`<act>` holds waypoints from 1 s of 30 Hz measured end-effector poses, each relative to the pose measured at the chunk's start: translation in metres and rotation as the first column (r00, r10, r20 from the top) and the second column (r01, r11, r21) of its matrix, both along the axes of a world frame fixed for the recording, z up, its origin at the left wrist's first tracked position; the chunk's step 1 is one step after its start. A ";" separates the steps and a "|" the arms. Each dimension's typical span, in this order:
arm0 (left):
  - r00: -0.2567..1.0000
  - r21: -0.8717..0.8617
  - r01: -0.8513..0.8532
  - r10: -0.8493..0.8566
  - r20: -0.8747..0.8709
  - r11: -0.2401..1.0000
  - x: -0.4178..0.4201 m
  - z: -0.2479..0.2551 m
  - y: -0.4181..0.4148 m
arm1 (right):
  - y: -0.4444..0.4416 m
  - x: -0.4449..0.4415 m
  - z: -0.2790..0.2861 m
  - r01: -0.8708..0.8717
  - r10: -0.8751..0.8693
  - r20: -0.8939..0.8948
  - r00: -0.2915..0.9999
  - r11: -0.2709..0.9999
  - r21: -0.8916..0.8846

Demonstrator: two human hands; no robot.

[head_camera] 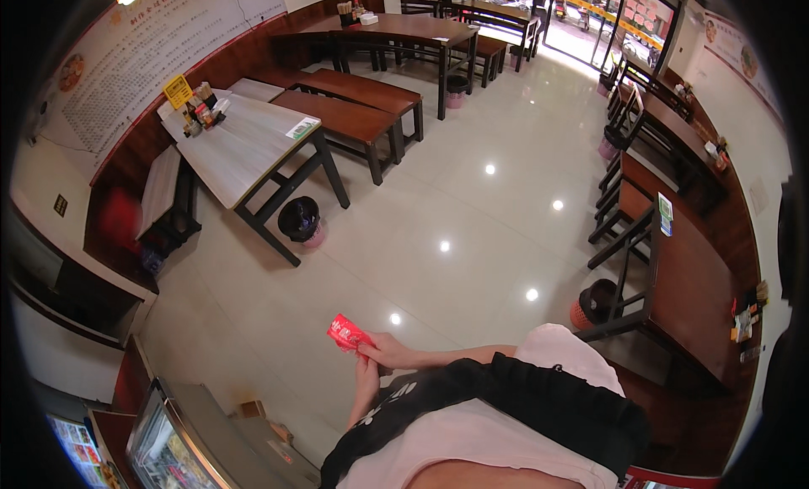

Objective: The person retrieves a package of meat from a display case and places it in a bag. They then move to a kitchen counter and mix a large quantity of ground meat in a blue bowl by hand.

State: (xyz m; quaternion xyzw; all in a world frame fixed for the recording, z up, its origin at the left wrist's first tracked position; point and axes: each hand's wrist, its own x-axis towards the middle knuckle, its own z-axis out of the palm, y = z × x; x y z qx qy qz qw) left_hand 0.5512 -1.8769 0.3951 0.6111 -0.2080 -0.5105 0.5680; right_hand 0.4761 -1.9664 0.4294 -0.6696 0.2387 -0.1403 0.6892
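Low in the head view, both my hands meet in front of my black apron (436, 388). They hold a small shiny red packet (346, 332) that bears white writing. My right hand (390, 351) reaches in from the right, its thumb and fingers pinching the packet's near end. Just below it, my left hand (366, 374) closes on the same end, its fingers partly hidden by the right hand and the packet. The packet's far end points up and left, over the tiled floor (265, 325).
To the left are a grey table (246, 141) with condiments, brown benches (341, 119) and a bin (300, 220). Along the right wall stand a brown table (689, 299) and another bin (597, 306). A glass-fronted display case (167, 451) is at lower left. Glass doors (584, 21) stand at the back.
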 end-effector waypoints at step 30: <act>0.997 -0.047 0.023 -0.027 -0.070 0.999 0.415 -0.005 -0.178 | -0.187 0.420 -0.005 -0.008 -0.002 -0.049 0.999 0.979 -0.204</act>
